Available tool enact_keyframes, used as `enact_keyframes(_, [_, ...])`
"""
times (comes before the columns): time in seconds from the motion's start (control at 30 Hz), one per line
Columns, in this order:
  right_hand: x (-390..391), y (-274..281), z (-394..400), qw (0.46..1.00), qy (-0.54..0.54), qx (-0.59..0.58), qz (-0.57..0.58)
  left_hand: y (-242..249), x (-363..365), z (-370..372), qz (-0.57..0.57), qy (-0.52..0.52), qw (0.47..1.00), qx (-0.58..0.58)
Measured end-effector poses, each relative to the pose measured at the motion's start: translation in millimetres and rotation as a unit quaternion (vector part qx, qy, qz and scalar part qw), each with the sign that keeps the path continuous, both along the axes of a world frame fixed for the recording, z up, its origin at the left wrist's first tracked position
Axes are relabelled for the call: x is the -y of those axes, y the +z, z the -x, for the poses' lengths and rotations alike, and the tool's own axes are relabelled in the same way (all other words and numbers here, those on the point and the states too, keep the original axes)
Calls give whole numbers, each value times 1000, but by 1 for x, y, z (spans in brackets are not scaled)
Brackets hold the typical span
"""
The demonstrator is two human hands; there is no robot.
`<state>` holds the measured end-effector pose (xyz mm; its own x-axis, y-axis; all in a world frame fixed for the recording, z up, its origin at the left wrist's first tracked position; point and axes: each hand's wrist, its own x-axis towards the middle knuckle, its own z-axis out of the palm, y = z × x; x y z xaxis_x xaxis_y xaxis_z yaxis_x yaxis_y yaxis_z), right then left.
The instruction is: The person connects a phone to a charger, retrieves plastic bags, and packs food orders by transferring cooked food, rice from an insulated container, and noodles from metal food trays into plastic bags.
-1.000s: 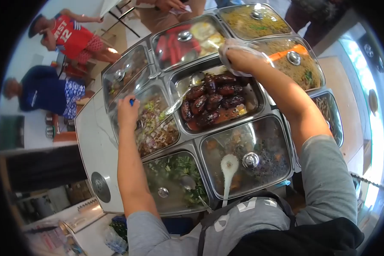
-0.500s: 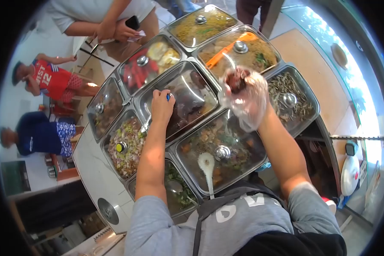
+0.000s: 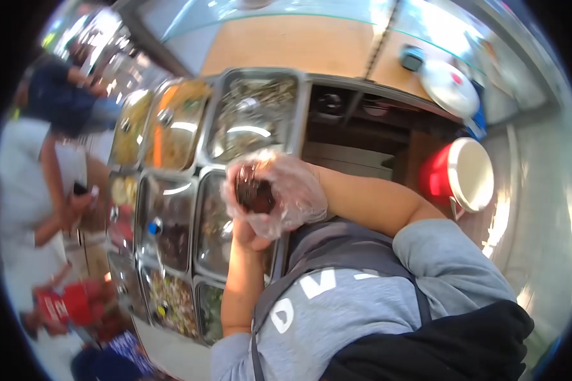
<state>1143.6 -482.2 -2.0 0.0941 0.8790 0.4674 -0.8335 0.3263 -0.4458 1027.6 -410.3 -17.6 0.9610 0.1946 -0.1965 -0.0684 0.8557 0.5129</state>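
Trays [image 3: 301, 108]; fingers [image 3: 272, 164] cupped, seemingly round meat [image 3: 254, 195]

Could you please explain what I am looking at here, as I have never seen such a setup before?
There is no machine here: a person works with two hands, seen from a camera worn on the head, looking forward and down. The right hand, inside a clear plastic covering, holds dark glossy food. The left hand is just below, partly hidden, so I cannot tell what it grips. Metal trays of food with clear lids stand close together, and a red bucket with a white inside is toward the picture's right.
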Motion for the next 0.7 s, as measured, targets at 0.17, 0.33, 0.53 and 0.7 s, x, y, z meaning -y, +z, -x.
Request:
enact_keyframes(0.17, [115,-36,-42,966,174,-32,190,10,22,-27,-137,-199,969,-55])
enact_keyframes(0.33, [185,-66,-79,954,-83,-122,260,43,100,-56,-327,-127,936,-24])
enact_keyframes(0.53, [260,-52,-96,915,-170,-46,363,29,51,-64,-425,106,894,-95])
enact_keyframes(0.7, [295,-51,-94,873,-248,-30,418,47,168,-116,-856,28,503,111])
